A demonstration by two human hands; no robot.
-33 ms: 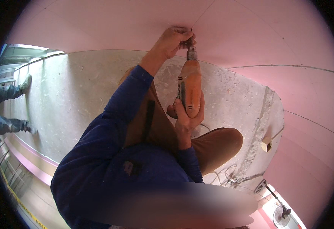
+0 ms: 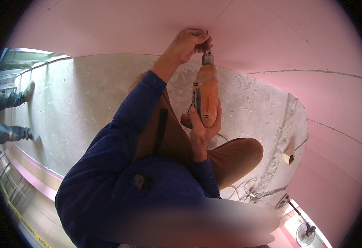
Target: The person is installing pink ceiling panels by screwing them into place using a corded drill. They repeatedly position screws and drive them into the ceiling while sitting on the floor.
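Drill (image 2: 207,89), orange, just off centre toward 1 o'clock, chuck (image 2: 208,58) aimed at 12. Gripped at its lower end by the right hand (image 2: 203,131), wrapped firmly closed, thumb on the 9 o'clock side, fingers on the 3. At 12, bit (image 2: 207,45) pinched by the left hand (image 2: 187,44), fingers curled nearly closed; cannot tell what else, if anything, between the fingertips. Contact of bit with pink board (image 2: 272,37) impossible to tell. Toward 4 o'clock, a bent brown knee (image 2: 245,151). Grey floor (image 2: 98,95) behind, out to 9. Further off, a block (image 2: 289,156) between 3 and 4, cable (image 2: 252,191) between 4 and 5, fan (image 2: 305,234) beyond it, yellow tape (image 2: 26,228) at 8, another person's legs (image 2: 8,101) at 9.
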